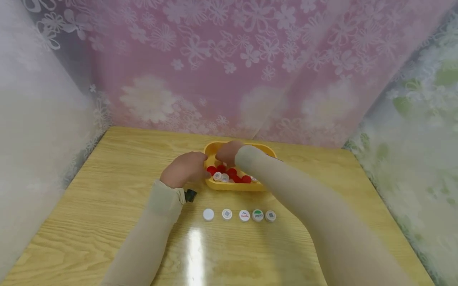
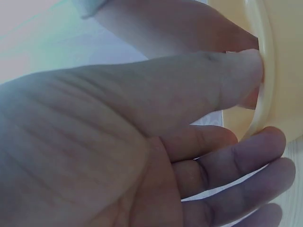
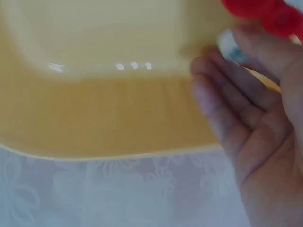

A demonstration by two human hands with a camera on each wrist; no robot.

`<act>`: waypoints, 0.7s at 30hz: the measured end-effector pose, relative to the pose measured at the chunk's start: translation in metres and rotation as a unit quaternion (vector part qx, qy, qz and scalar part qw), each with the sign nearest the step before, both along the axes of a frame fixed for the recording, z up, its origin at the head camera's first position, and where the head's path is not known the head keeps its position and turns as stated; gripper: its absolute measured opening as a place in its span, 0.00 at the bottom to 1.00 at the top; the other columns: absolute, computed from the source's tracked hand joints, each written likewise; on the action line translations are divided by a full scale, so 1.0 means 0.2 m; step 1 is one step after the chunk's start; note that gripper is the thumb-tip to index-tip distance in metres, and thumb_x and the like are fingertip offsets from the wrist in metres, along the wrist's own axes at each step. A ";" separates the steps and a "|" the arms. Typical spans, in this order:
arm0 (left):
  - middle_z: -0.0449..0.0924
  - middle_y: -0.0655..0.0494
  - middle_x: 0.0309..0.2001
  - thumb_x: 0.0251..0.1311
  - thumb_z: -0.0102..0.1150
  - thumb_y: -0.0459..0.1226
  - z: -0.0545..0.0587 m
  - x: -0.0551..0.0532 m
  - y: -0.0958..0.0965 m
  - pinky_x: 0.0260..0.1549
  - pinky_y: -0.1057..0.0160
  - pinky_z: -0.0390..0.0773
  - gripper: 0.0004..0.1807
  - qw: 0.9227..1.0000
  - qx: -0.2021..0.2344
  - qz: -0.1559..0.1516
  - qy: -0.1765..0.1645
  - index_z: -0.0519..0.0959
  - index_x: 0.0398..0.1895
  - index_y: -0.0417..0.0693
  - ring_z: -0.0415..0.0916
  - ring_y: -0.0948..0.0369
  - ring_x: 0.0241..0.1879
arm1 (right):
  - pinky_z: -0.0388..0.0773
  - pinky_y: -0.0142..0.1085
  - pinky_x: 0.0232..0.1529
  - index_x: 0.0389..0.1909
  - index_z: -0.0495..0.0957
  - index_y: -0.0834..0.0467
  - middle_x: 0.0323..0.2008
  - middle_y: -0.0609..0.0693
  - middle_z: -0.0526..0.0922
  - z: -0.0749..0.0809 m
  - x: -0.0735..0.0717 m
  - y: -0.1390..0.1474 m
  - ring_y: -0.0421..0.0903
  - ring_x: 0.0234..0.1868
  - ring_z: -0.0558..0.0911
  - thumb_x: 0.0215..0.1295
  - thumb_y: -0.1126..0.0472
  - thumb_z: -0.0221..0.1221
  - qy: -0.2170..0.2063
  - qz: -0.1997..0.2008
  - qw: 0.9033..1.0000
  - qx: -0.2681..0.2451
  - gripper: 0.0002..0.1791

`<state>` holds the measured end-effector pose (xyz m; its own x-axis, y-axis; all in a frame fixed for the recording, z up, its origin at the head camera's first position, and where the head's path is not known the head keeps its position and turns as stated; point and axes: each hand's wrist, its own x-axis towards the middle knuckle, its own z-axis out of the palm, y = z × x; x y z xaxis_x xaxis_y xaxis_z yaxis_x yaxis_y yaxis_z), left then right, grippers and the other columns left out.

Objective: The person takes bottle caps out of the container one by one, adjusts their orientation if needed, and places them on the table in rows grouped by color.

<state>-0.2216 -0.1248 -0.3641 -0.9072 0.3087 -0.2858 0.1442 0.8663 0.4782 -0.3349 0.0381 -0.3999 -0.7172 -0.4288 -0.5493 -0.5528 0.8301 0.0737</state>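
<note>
A yellow tray [image 1: 236, 187] with rounded corners stands near the back of the table. My left hand [image 1: 184, 169] grips its left rim, the thumb [image 2: 239, 71] lying on the edge and the other fingers on the outside. Inside the tray, toward its far side, my right hand [image 1: 228, 152] pinches a small white bottle cap [image 3: 229, 46] between thumb and fingers; the head view hides that cap. Red caps [image 1: 231, 172] and white caps [image 1: 217, 176] lie together along the tray's near side. Part of the tray is behind my right sleeve.
On the wooden table [image 1: 136, 167], a row of several white bottle caps [image 1: 244, 215] lies in front of the tray, some with printed tops. Something small and dark [image 1: 191, 195] shows at my left cuff. Floral curtains [image 1: 214, 71] hang behind and on both sides.
</note>
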 end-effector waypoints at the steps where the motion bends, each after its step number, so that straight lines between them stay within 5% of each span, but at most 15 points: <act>1: 0.83 0.49 0.48 0.66 0.67 0.42 0.00 0.00 0.00 0.48 0.52 0.79 0.17 1.000 0.001 0.000 -0.002 0.82 0.53 0.44 0.77 0.52 0.40 | 0.81 0.35 0.45 0.52 0.80 0.48 0.35 0.45 0.83 0.05 0.01 0.01 0.46 0.35 0.79 0.75 0.50 0.61 0.016 0.027 1.000 -0.002 0.11; 3: 0.82 0.48 0.55 0.66 0.67 0.43 0.01 0.00 -0.01 0.54 0.50 0.79 0.22 1.000 0.003 0.001 -0.006 0.80 0.60 0.43 0.78 0.51 0.47 | 0.80 0.36 0.48 0.54 0.77 0.49 0.38 0.44 0.82 0.17 0.07 0.02 0.45 0.37 0.79 0.74 0.51 0.62 0.079 0.129 0.988 0.005 0.13; 5: 0.80 0.47 0.61 0.67 0.67 0.43 0.01 0.00 -0.01 0.58 0.48 0.77 0.26 1.000 0.003 0.000 -0.011 0.78 0.65 0.42 0.78 0.50 0.53 | 0.81 0.36 0.47 0.54 0.76 0.52 0.39 0.44 0.82 0.28 0.17 0.04 0.45 0.37 0.80 0.74 0.52 0.63 0.098 0.138 0.983 -0.070 0.14; 7: 0.77 0.48 0.66 0.67 0.67 0.45 0.01 0.00 -0.02 0.60 0.47 0.77 0.29 1.000 -0.002 -0.002 -0.014 0.75 0.69 0.44 0.77 0.50 0.57 | 0.80 0.35 0.43 0.51 0.76 0.52 0.39 0.44 0.82 0.37 0.31 0.06 0.43 0.36 0.79 0.74 0.53 0.63 0.111 0.148 0.968 -0.170 0.12; 10: 0.78 0.49 0.64 0.71 0.62 0.45 0.01 0.00 -0.03 0.57 0.48 0.77 0.24 1.000 -0.006 -0.011 -0.013 0.78 0.66 0.46 0.78 0.51 0.55 | 0.77 0.32 0.39 0.46 0.76 0.52 0.37 0.42 0.79 0.41 0.56 0.10 0.41 0.34 0.76 0.73 0.56 0.62 0.143 0.200 0.920 -0.305 0.07; 12: 0.78 0.48 0.65 0.71 0.61 0.45 0.01 0.00 -0.03 0.59 0.47 0.76 0.24 1.000 -0.008 -0.012 -0.014 0.77 0.67 0.45 0.77 0.50 0.58 | 0.74 0.29 0.36 0.44 0.77 0.52 0.37 0.42 0.78 0.38 0.73 0.13 0.39 0.34 0.73 0.72 0.57 0.63 0.162 0.234 0.890 -0.356 0.06; 14: 0.76 0.46 0.68 0.71 0.62 0.45 0.00 0.00 -0.03 0.63 0.45 0.74 0.28 1.000 -0.012 -0.015 -0.008 0.74 0.70 0.43 0.75 0.48 0.63 | 0.72 0.26 0.36 0.43 0.78 0.51 0.37 0.42 0.78 0.31 0.89 0.14 0.38 0.35 0.73 0.70 0.58 0.64 0.177 0.259 0.870 -0.380 0.06; 16: 0.71 0.44 0.72 0.68 0.65 0.45 0.00 0.01 -0.02 0.69 0.43 0.69 0.36 1.000 -0.021 -0.011 -0.002 0.68 0.75 0.40 0.70 0.45 0.69 | 0.73 0.24 0.36 0.44 0.79 0.50 0.39 0.41 0.79 0.23 1.00 0.14 0.37 0.37 0.74 0.68 0.55 0.67 0.188 0.280 0.864 -0.375 0.08; 18: 0.70 0.43 0.73 0.67 0.67 0.45 0.00 0.01 -0.01 0.69 0.43 0.69 0.37 1.000 -0.025 -0.014 0.005 0.68 0.75 0.40 0.70 0.45 0.69 | 0.73 0.22 0.35 0.45 0.81 0.49 0.39 0.40 0.79 0.15 1.09 0.14 0.35 0.37 0.75 0.68 0.53 0.67 0.191 0.287 0.867 -0.361 0.09; 21: 0.69 0.44 0.73 0.67 0.67 0.46 0.01 0.02 0.01 0.70 0.44 0.68 0.39 1.000 -0.025 -0.012 0.009 0.67 0.76 0.40 0.68 0.45 0.71 | 0.70 0.20 0.30 0.42 0.81 0.47 0.35 0.38 0.77 0.05 1.16 0.14 0.33 0.34 0.74 0.69 0.48 0.66 0.189 0.267 0.884 -0.332 0.09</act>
<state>-0.2184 -0.1233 -0.3623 -0.9049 0.3167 -0.2845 0.1739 0.8849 0.4320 -0.1028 0.0666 -0.3891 -0.3929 -0.9002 0.1878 -0.9195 0.3871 -0.0681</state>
